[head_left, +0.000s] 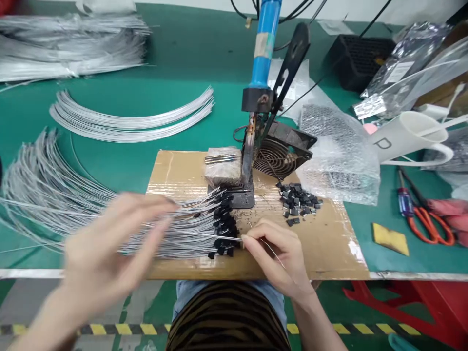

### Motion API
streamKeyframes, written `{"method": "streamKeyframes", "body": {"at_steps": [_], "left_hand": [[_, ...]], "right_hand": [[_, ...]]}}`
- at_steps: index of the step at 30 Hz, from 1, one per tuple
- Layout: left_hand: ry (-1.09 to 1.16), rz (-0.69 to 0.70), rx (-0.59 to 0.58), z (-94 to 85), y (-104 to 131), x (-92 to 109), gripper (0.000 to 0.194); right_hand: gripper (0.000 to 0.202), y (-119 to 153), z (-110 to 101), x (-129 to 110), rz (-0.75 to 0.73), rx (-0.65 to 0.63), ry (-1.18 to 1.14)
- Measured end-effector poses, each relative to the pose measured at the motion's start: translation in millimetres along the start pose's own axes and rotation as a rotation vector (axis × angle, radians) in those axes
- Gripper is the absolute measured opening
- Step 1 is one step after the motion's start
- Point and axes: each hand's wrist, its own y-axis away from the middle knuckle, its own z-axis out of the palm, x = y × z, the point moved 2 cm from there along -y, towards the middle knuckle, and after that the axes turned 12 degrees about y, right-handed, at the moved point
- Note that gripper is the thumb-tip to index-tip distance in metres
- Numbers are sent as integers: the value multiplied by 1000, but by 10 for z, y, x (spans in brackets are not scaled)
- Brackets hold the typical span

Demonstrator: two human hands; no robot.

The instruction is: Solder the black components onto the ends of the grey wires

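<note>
My left hand (pixel 109 248) is blurred, fingers spread, over a fanned bundle of thin grey wires (pixel 73 204) whose black-tipped ends (pixel 224 224) lie on a cardboard sheet (pixel 321 243). Whether it touches a wire I cannot tell. My right hand (pixel 280 256) pinches the tip of one wire (pixel 204 235) beside the black ends, and a fine strand of solder runs under its fingers. A blue-handled soldering iron (pixel 265 44) stands fixed in a stand (pixel 248 190) behind the wire ends. A small pile of black components (pixel 298 200) lies to the right of the stand.
A small fan (pixel 278 156) sits behind the stand, next to a grey block (pixel 223 168). Curved wire bundles (pixel 135 119) lie at the back left on the green mat. Bubble wrap (pixel 338 156), a white mug (pixel 409 139), red-handled scissors (pixel 427 226) and a yellow pad (pixel 390 239) lie right.
</note>
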Motion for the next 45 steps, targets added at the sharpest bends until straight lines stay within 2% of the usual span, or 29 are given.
{"method": "streamKeyframes", "body": {"at_steps": [1, 3, 5, 7, 10, 13, 15, 17, 20, 23, 26, 29, 32, 35, 41, 45], "left_hand": [[66, 58, -74, 210, -26, 178, 39], [181, 25, -145, 522, -93, 396, 37], [251, -27, -211, 702, -156, 473, 32], [311, -77, -254, 772, -207, 461, 26], [372, -202, -320, 787, -269, 373, 18], [456, -408, -365, 793, -322, 265, 21], [532, -541, -344, 796, -356, 194, 27], [588, -624, -299, 796, -386, 131, 29], [588, -667, -251, 797, -415, 67, 25], [558, -680, -226, 818, -424, 41, 24], [571, -708, -194, 850, -435, 47, 20], [585, -710, -166, 863, -467, 75, 16], [577, -711, -171, 857, -499, 110, 14], [584, -723, -179, 856, -517, 156, 17], [596, -802, -99, 900, -546, 252, 17], [577, -812, -91, 924, -546, 271, 18]], "right_hand": [[21, 0, -2, -9, 1, 0, 5], [19, 1, -7, -29, 0, -8, 10], [17, -2, -10, -52, -3, -12, 7], [16, -17, -11, -70, -2, -7, -10], [16, -56, -12, -69, 22, 9, -46], [19, -73, -24, -24, 70, 46, -71], [34, -57, -35, 32, 122, 89, -126], [50, -24, -49, 100, 203, 185, -210], [46, 30, -78, 186, 325, 420, -293], [46, 42, -113, 201, 279, 521, -299], [51, 20, -143, 178, 236, 448, -334], [53, -9, -147, 133, 311, 344, -365], [37, -50, -108, 66, 384, 276, -308], [20, -111, -28, 8, 390, 230, -314], [17, -214, 142, -30, 446, 147, -577], [14, -235, 198, -32, 484, 150, -719]]}}
